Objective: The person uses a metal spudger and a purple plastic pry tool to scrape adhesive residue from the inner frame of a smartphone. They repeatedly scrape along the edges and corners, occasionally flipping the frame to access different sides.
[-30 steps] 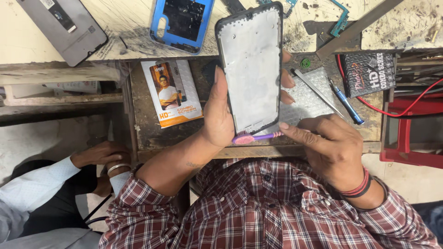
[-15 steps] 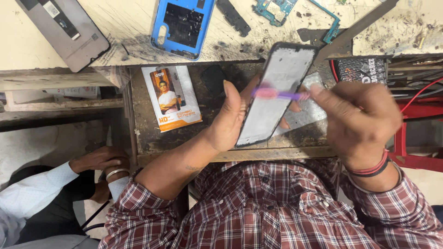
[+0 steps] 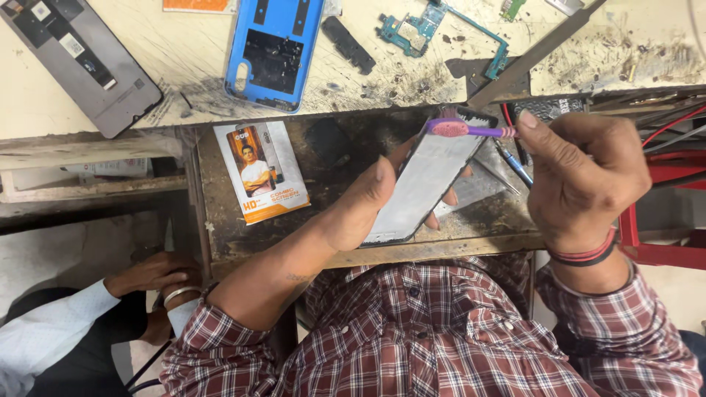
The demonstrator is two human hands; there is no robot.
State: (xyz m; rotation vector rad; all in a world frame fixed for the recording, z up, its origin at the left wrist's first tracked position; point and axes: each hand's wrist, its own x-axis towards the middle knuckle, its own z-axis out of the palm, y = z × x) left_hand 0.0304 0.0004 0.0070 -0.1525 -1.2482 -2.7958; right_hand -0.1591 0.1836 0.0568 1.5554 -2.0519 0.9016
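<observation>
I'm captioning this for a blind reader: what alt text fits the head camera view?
A person's left hand holds a phone display panel tilted over a worn open drawer, while the right hand brushes its top edge with a purple toothbrush. On the scratched bench above lie a blue phone frame and a circuit board.

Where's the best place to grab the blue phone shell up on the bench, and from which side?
Probably by its two long edges, coming straight down from above. The blue shell lies flat, open side up, on the bench, so there is no lip to get under. Grip near the lower end, the nearest to the left hand. A black strip lies close on its right.
</observation>
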